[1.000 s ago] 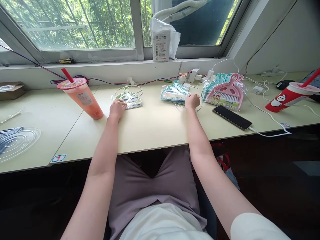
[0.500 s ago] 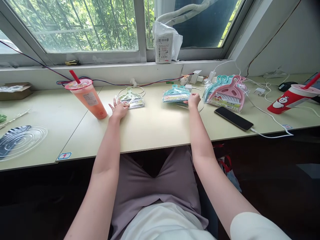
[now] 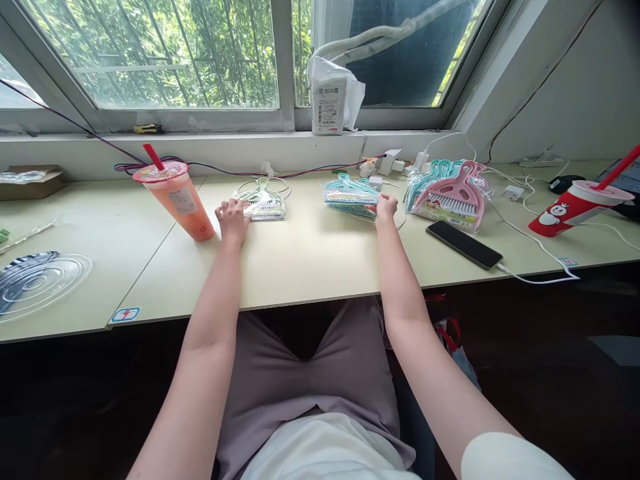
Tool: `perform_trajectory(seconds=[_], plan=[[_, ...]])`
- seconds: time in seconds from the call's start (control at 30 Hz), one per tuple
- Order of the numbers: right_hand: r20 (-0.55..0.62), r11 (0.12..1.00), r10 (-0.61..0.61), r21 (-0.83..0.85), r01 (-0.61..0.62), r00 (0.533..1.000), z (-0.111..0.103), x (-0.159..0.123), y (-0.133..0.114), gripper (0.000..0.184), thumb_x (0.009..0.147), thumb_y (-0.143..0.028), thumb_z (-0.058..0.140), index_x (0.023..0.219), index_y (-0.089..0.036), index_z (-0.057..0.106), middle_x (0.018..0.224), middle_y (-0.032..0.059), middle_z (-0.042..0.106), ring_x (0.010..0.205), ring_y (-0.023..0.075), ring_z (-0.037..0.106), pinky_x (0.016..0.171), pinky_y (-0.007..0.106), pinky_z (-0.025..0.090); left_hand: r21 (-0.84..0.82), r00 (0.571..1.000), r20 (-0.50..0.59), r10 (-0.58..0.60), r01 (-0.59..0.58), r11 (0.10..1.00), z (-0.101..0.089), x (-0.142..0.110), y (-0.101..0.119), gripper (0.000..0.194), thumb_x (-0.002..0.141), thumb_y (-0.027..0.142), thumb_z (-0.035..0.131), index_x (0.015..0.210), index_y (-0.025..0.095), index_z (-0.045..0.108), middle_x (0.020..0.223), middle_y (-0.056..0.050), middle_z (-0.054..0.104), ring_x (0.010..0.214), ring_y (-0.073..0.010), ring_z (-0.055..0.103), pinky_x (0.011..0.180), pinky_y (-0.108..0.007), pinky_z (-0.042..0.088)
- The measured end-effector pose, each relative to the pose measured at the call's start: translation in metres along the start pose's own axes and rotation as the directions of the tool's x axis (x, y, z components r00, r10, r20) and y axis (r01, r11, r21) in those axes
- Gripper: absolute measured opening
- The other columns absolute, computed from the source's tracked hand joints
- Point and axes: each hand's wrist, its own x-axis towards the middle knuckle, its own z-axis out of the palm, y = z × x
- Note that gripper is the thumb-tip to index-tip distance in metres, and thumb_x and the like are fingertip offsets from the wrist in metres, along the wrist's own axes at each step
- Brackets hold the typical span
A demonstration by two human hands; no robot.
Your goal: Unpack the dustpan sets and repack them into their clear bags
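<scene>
Flat on the desk, a pale green mini dustpan and brush set (image 3: 267,203) lies in clear wrapping. My left hand (image 3: 233,221) is at its left edge, fingers curled over and closed on the wrapping; the fingertips are partly hidden. To the right is a small stack of wrapped blue dustpan and brush sets (image 3: 350,195). My right hand (image 3: 386,210) pinches the right edge of this stack, thumb and fingers closed. Farther right, more wrapped sets lean together, a pink dustpan and brush set (image 3: 453,197) in front of turquoise ones (image 3: 425,183).
A tall cup of orange drink (image 3: 183,203) stands close by my left hand. A black phone (image 3: 464,245) on a white cable and a red cup (image 3: 565,210) are at the right. Plugs and wires run along the wall. A clear coiled item (image 3: 60,283) lies far left.
My left hand has shifted slightly left, its spread fingers drawing together at the green set's edge. My right hand keeps its hold on the blue stack. The view has moved slightly.
</scene>
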Motion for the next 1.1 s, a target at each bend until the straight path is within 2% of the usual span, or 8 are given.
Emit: perform_trajectory(seconds=[0.1,0.23,0.33,0.57,0.83,1.1], plan=[[0.001,1.0,-0.001,0.002,0.001,1.0,0.001,-0.001,-0.001,0.026,0.1,-0.019,0.043,0.12,-0.018,0.059,0.118,0.0077,0.061,0.064,0.0096,0.068,0.06,0.024,0.056,0.04,0.999,0.046,0.009,-0.011,0.999,-0.002,0.0,0.003,0.054,0.092,0.023,0.043,0.144,0.015,0.054,0.128,-0.02,0.065,0.133,-0.0347,0.047,0.116,-0.049,0.025],[-0.01,0.997,0.016,0.076,-0.015,1.0,0.001,-0.003,-0.001,0.025,0.098,-0.016,0.046,0.118,-0.019,0.061,0.115,0.0063,0.062,0.061,0.0082,0.066,0.062,0.024,0.056,0.132,0.997,-0.024,-0.07,0.073,0.989,-0.001,0.001,0.004,0.052,0.091,0.023,0.042,0.139,0.011,0.058,0.114,-0.023,0.068,0.128,-0.038,0.048,0.112,-0.052,0.026],[-0.004,0.999,0.023,0.047,-0.023,1.0,0.0,-0.005,-0.003,0.026,0.099,-0.017,0.043,0.12,-0.018,0.06,0.116,0.0073,0.061,0.061,0.0082,0.066,0.06,0.023,0.056,0.135,0.993,-0.036,-0.108,0.112,0.984,0.0,0.003,0.002,0.05,0.091,0.023,0.041,0.136,0.011,0.06,0.113,-0.024,0.067,0.128,-0.0388,0.049,0.111,-0.054,0.026],[0.023,0.998,0.025,0.055,-0.026,0.999,0.0,-0.009,-0.007,0.028,0.099,-0.019,0.043,0.121,-0.018,0.059,0.116,0.0075,0.062,0.061,0.0091,0.065,0.062,0.026,0.056,0.162,0.995,0.004,-0.102,0.1,0.982,0.001,0.007,0.002,0.052,0.088,0.013,0.035,0.134,0.009,0.058,0.11,-0.025,0.066,0.127,-0.0382,0.05,0.108,-0.054,0.028],[0.031,0.999,0.003,0.042,-0.004,1.0,0.001,-0.008,-0.005,0.032,0.099,-0.019,0.042,0.126,-0.017,0.06,0.119,0.0084,0.062,0.065,0.0103,0.068,0.064,0.026,0.057,0.058,0.994,0.031,-0.106,0.104,0.993,0.001,0.008,-0.008,0.055,0.078,0.008,0.041,0.128,0.015,0.064,0.111,-0.021,0.069,0.13,-0.0363,0.046,0.112,-0.054,0.025],[0.04,1.0,0.027,0.012,-0.027,0.999,0.001,-0.007,-0.006,0.032,0.1,-0.019,0.04,0.126,-0.017,0.059,0.122,0.0092,0.062,0.065,0.0106,0.068,0.062,0.026,0.056,0.012,0.987,-0.022,-0.16,0.16,0.987,-0.001,0.004,-0.005,0.053,0.083,0.011,0.041,0.13,0.017,0.065,0.115,-0.019,0.07,0.127,-0.0352,0.05,0.109,-0.052,0.029]])
